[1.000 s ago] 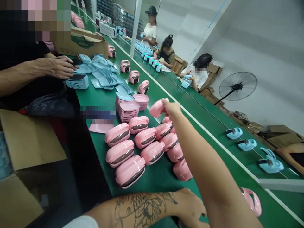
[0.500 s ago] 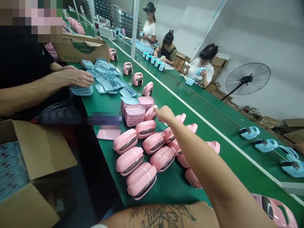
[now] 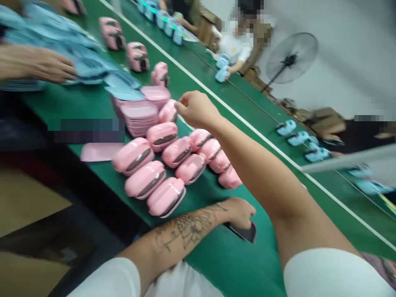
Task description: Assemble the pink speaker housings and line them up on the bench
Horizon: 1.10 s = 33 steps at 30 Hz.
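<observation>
The green bench (image 3: 216, 255) carries rows of pink shells (image 3: 145, 181), stacked pink trays (image 3: 140, 117), a dark phone (image 3: 246, 233) and blue units (image 3: 297, 138).

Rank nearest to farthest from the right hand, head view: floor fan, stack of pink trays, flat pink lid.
1. stack of pink trays, just left of the right hand.
2. flat pink lid, farther left, lying alone nearer the camera.
3. floor fan, far across the room, upper right.

A long green bench (image 3: 86, 99) with a white stripe runs on past the fingers (image 3: 183, 103) of the right hand (image 3: 198, 109). Far beyond the fingertips a black pedestal fan (image 3: 291, 57) stands against a pale, evenly lit wall (image 3: 355, 49), with cardboard boxes (image 3: 324, 117) near its foot. Left of the fingers, below the bench edge, the floor (image 3: 93, 222) is dark.
</observation>
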Available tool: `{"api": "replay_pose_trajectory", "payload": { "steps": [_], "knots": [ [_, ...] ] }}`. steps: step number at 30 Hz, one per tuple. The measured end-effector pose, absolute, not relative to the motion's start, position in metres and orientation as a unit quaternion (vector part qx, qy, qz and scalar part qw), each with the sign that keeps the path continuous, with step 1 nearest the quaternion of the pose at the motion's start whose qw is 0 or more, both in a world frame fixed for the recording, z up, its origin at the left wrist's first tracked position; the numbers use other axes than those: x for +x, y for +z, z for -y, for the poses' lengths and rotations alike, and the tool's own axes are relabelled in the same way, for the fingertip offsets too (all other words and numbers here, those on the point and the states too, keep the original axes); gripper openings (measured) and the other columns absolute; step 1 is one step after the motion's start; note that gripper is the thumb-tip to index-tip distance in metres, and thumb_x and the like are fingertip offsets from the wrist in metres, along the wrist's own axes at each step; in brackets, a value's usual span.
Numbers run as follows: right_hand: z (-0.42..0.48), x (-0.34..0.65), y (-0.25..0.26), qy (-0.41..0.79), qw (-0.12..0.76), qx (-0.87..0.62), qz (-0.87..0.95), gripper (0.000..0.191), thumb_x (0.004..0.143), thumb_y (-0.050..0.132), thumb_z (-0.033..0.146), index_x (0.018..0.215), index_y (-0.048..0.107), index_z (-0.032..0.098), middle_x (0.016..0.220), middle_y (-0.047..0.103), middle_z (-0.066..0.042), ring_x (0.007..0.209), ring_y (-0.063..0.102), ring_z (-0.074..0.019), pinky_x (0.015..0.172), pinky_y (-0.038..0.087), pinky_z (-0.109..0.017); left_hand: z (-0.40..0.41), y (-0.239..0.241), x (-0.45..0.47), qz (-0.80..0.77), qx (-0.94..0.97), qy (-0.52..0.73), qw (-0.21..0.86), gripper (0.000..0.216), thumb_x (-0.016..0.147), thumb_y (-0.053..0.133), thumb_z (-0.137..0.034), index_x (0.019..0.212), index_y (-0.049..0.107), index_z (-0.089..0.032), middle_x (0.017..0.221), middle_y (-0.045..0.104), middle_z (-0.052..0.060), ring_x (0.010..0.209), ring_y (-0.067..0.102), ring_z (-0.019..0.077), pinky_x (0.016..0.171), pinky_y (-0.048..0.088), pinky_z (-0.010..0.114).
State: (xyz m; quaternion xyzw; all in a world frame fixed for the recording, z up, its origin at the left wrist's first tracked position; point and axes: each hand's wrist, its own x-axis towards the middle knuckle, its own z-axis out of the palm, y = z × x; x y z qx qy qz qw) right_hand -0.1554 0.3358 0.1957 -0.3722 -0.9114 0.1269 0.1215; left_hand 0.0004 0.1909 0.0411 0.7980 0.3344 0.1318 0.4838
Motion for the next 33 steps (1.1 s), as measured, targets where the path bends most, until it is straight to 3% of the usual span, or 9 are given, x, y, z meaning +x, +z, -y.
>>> {"api": "replay_pose_trajectory", "payload": {
  "steps": [4, 8, 11, 14, 17, 20, 24, 30, 33],
  "knots": [
    [-0.308, -0.082, 0.222, 0.138, 0.156, -0.392, 0.896, 0.035, 0.104, 0.055, 0.043, 0.094, 0.073, 0.015, 0.092, 0.073, -0.003, 0.097, 0.070, -0.0198, 0.104, 0.049, -0.034, -0.199, 0.044, 0.015, -0.347, 0.825, 0.133, 0.426, 0.020, 0.101, 0.065, -0.024, 0.117, 0.073, -0.016, 0.122, 0.075, 0.012, 0.113, 0.071, 0.0258, 0.100, 0.059, 0.045],
    [-0.275, -0.008, 0.239, 0.124, 0.225, -0.454, 0.853, 0.033, 0.104, 0.055, 0.040, 0.088, 0.071, 0.017, 0.082, 0.070, -0.001, 0.080, 0.064, -0.0156, 0.087, 0.048, -0.027, -0.167, 0.078, 0.004, -0.385, 0.845, 0.155, 0.339, 0.026, 0.100, 0.051, -0.017, 0.111, 0.074, -0.010, 0.117, 0.073, 0.024, 0.115, 0.070, 0.0377, 0.100, 0.054, 0.054],
    [-0.260, 0.039, 0.239, 0.138, 0.238, -0.517, 0.811, 0.031, 0.101, 0.055, 0.038, 0.084, 0.072, 0.019, 0.076, 0.071, 0.000, 0.072, 0.062, -0.0152, 0.075, 0.044, -0.027, -0.109, 0.107, -0.038, -0.376, 0.861, 0.183, 0.289, 0.029, 0.100, 0.052, -0.026, 0.117, 0.074, -0.016, 0.118, 0.075, 0.019, 0.114, 0.071, 0.0354, 0.103, 0.054, 0.053],
    [-0.250, 0.076, 0.228, 0.174, 0.244, -0.545, 0.783, 0.028, 0.097, 0.058, 0.035, 0.082, 0.075, 0.019, 0.075, 0.075, -0.002, 0.070, 0.064, -0.0169, 0.068, 0.042, -0.029, -0.065, 0.131, -0.113, -0.308, 0.845, 0.379, 0.218, 0.035, 0.096, 0.062, -0.032, 0.130, 0.068, -0.027, 0.135, 0.073, 0.008, 0.121, 0.070, 0.0270, 0.108, 0.056, 0.042],
    [-0.238, 0.101, 0.211, 0.213, 0.246, -0.559, 0.763, 0.029, 0.097, 0.059, 0.041, 0.086, 0.078, 0.022, 0.079, 0.078, -0.003, 0.073, 0.068, -0.0186, 0.068, 0.044, -0.030, -0.070, 0.157, -0.207, -0.552, 0.633, 0.539, 0.069, 0.026, 0.095, 0.068, -0.029, 0.120, 0.071, -0.030, 0.126, 0.074, 0.002, 0.125, 0.066, 0.0277, 0.117, 0.051, 0.044],
    [-0.221, 0.111, 0.194, 0.245, 0.248, -0.556, 0.755, 0.032, 0.098, 0.058, 0.048, 0.091, 0.080, 0.024, 0.087, 0.080, -0.003, 0.078, 0.071, -0.0205, 0.069, 0.047, -0.031, -0.112, 0.180, -0.290, -0.730, 0.319, 0.579, 0.170, 0.043, 0.100, 0.062, -0.026, 0.142, 0.056, -0.024, 0.152, 0.058, 0.002, 0.140, 0.054, 0.0233, 0.129, 0.037, 0.043],
    [-0.194, 0.107, 0.175, 0.287, 0.248, -0.526, 0.762, 0.036, 0.100, 0.057, 0.053, 0.099, 0.080, 0.026, 0.092, 0.082, -0.002, 0.085, 0.073, -0.0225, 0.072, 0.051, -0.032, -0.170, 0.176, -0.344, -0.759, 0.184, 0.525, 0.339, 0.040, 0.100, 0.061, -0.032, 0.127, 0.058, -0.002, 0.129, 0.066, 0.023, 0.124, 0.065, 0.0358, 0.111, 0.053, 0.056],
    [-0.163, 0.100, 0.156, 0.321, 0.233, -0.491, 0.775, 0.036, 0.101, 0.056, 0.055, 0.107, 0.080, 0.029, 0.097, 0.083, -0.001, 0.084, 0.074, -0.0235, 0.074, 0.055, -0.033, -0.205, 0.139, -0.346, -0.720, 0.119, 0.500, 0.467, 0.043, 0.096, 0.070, -0.049, 0.112, 0.069, -0.008, 0.112, 0.072, 0.021, 0.111, 0.070, 0.0392, 0.095, 0.062, 0.056],
    [-0.149, 0.107, 0.146, 0.329, 0.229, -0.493, 0.772, 0.037, 0.100, 0.056, 0.058, 0.111, 0.080, 0.033, 0.108, 0.084, -0.001, 0.095, 0.078, -0.0269, 0.076, 0.060, -0.035, -0.213, 0.130, -0.345, -0.687, 0.132, 0.524, 0.485, 0.037, 0.102, 0.067, -0.045, 0.118, 0.070, -0.012, 0.116, 0.074, 0.014, 0.107, 0.072, 0.0309, 0.092, 0.064, 0.050]
  ]
}}
